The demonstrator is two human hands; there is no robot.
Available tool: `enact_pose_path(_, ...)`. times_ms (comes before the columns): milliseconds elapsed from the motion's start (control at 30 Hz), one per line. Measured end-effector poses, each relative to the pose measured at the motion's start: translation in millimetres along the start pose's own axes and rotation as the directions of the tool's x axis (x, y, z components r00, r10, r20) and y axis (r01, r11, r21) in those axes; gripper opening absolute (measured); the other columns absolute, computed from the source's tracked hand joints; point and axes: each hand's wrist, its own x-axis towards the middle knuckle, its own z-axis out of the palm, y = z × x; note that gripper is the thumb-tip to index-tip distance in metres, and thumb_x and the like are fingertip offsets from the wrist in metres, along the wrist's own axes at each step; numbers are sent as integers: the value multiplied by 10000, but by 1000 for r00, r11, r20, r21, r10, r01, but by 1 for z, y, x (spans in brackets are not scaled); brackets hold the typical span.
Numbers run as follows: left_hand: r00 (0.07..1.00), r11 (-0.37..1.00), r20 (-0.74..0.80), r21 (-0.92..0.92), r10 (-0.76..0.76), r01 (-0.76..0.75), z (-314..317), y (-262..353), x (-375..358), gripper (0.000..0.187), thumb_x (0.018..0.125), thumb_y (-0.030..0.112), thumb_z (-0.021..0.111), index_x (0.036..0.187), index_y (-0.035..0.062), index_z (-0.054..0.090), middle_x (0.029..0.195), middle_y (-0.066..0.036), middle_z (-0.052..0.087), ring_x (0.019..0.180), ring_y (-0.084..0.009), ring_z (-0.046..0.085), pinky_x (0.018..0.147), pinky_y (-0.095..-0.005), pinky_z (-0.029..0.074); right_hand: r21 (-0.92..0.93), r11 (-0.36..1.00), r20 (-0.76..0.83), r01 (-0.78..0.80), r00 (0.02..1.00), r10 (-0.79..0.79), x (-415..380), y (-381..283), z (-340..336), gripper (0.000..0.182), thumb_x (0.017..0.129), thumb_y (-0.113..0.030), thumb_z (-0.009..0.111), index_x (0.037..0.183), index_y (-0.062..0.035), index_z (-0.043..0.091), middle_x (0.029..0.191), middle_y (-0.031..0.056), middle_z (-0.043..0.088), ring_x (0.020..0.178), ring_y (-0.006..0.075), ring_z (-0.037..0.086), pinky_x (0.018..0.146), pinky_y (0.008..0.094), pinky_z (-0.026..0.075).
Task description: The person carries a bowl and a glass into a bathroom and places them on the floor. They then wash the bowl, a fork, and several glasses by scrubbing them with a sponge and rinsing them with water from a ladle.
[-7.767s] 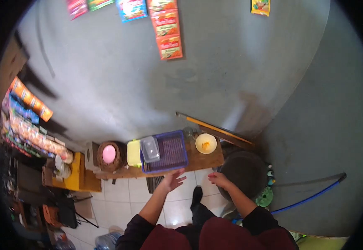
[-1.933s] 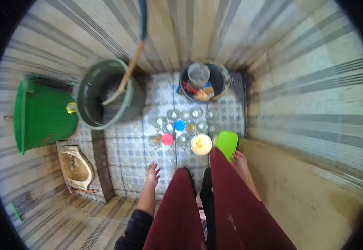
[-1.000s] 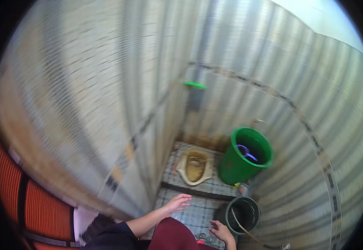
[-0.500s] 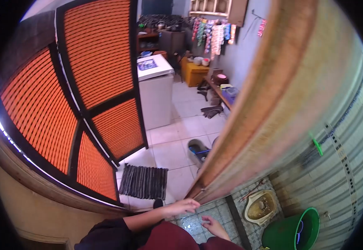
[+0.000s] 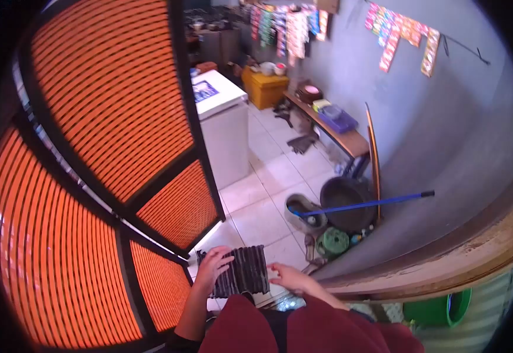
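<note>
Floor (image 5: 274,210) opens beyond mat (image 5: 247,272) edges, left hand (image 5: 211,267) and right hand (image 5: 290,278) nearby, fingers (image 5: 221,252) apart.

Can't read any text tbh, label (image 5: 205,90) atop the white appliance (image 5: 226,144) and sachet strips (image 5: 430,53) right of it are too blurry.

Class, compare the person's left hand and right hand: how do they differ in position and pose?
The left hand appears in front of the dark striped mat, while the right hand appears beside the mat's right edge. The left hand's fingers point up and rightward in the picture; the right hand's point leftward. Both are bare and appear to hold nothing.
</note>
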Motion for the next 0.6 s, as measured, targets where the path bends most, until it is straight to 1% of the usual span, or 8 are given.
enact_pose_path(33,1000,1000,-4,8,2,-2,-8,6,8,299,833,245,393,1089,91,405,1156,-73,437,1025,-209,443,872,-373,296,39,999,-17,-35,999,36,14,-11,-10,494,717,-253,586,1135,-66,401,1022,193,498,909,279,512,775,329,403)
enact_pose_path(100,998,999,41,6,-52,52,-27,8,37,305,832,241,391,1098,91,389,1154,-77,438,1016,-208,447,853,-357,310,-137,990,-112,-16,994,0,37,-17,-20,499,716,-283,580,1132,-72,404,1024,184,501,938,299,494,796,342,390)
enact_pose_path(133,998,997,34,-46,-60,61,-32,5,50,312,831,241,391,1103,89,381,1152,-78,439,1016,-208,447,849,-347,314,-125,992,-126,-30,992,14,44,-16,-24,499,716,-283,580,1132,-72,404,1024,184,501,938,299,494,796,342,390)
enact_pose_path(233,991,982,27,-135,-128,131,-30,2,82,316,830,241,395,1103,85,371,1142,-74,448,995,-207,464,807,-320,346,-118,984,-84,-131,989,122,66,-5,-51,512,713,-323,574,1130,-75,409,1031,173,501,961,310,479,810,352,383)
enact_pose_path(300,978,973,42,-100,-204,207,-13,6,106,316,825,247,412,1098,91,377,1136,-71,454,984,-201,474,784,-310,360,-129,967,-13,-221,975,221,84,20,-67,532,709,-350,570,1132,-71,409,1045,171,497,982,303,470,814,350,382)
enact_pose_path(433,954,972,203,-46,-219,232,17,27,174,324,831,251,416,1103,81,376,1142,-92,428,993,-249,466,805,-345,377,-26,964,5,-266,964,266,126,65,-121,557,701,-367,576,1136,-62,411,1066,176,491,996,292,470,834,346,372)
enact_pose_path(533,962,976,167,80,-215,204,43,53,237,354,809,279,447,1105,96,382,1157,-91,414,1016,-266,444,819,-371,363,-2,963,-88,-271,959,270,163,98,-173,562,688,-381,584,1125,-62,430,1074,169,488,1001,284,469,836,341,373)
enact_pose_path(600,962,966,91,71,-256,250,68,80,284,358,807,281,447,1111,104,383,1157,-85,414,1019,-267,441,830,-383,352,23,959,-122,-282,951,283,186,109,-221,536,685,-365,581,1108,-62,448,1068,175,487,992,292,470,826,346,380)
